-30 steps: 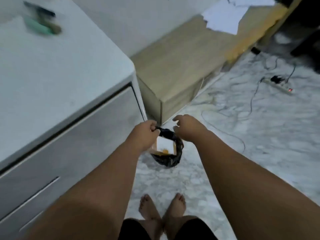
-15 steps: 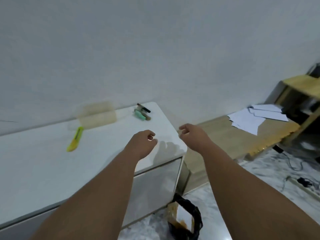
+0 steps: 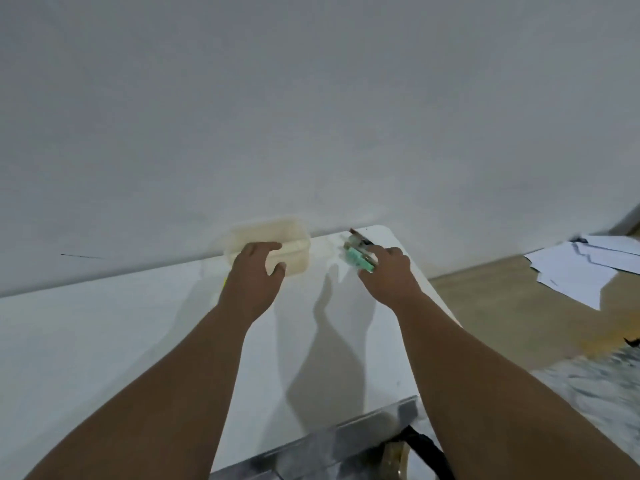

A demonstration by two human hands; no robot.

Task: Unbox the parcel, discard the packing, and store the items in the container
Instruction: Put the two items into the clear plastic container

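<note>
Well, I think the packing is already thrown away, as a black bag (image 3: 429,450) sits on the floor by the white cabinet (image 3: 104,341). My left hand (image 3: 254,271) grips the container (image 3: 292,237) on the cabinet top, and my right hand (image 3: 391,277), just beside it, pinches the small green items (image 3: 358,261), which are not inside yet. I can read no words anywhere.

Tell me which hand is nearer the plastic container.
Left. The left hand grips the near rim of the container; the right hand is off to its right, apart from it, holding a green item.
</note>
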